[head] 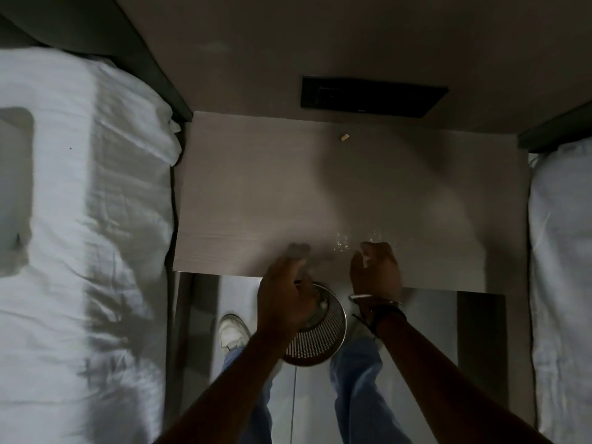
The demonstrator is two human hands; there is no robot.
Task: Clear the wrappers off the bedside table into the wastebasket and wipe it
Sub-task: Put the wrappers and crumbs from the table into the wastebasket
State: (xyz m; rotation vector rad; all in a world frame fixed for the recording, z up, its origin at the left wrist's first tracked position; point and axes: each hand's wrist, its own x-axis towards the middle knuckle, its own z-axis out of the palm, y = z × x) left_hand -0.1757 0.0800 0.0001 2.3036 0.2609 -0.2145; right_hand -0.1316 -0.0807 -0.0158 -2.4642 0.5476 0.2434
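The pale wood bedside table [256, 193] fills the middle of the view. A perforated metal wastebasket [323, 334] stands on the floor just under its front edge. My left hand [285, 293] is blurred, its fingers loosely curled at the table's front edge, above the basket. My right hand [376, 270] rests on the front edge, clenched, with a pale scrap showing between its fingers. Glints of a clear wrapper [342, 245] lie on the table right beside that fist. A small beige scrap [344, 137] lies alone near the back of the table.
A bed with white linen [80, 219] lies along the left and another bed [560, 251] along the right. A black panel [371, 96] is set in the wall behind the table. My jeans and a white shoe [232, 328] are on the floor below.
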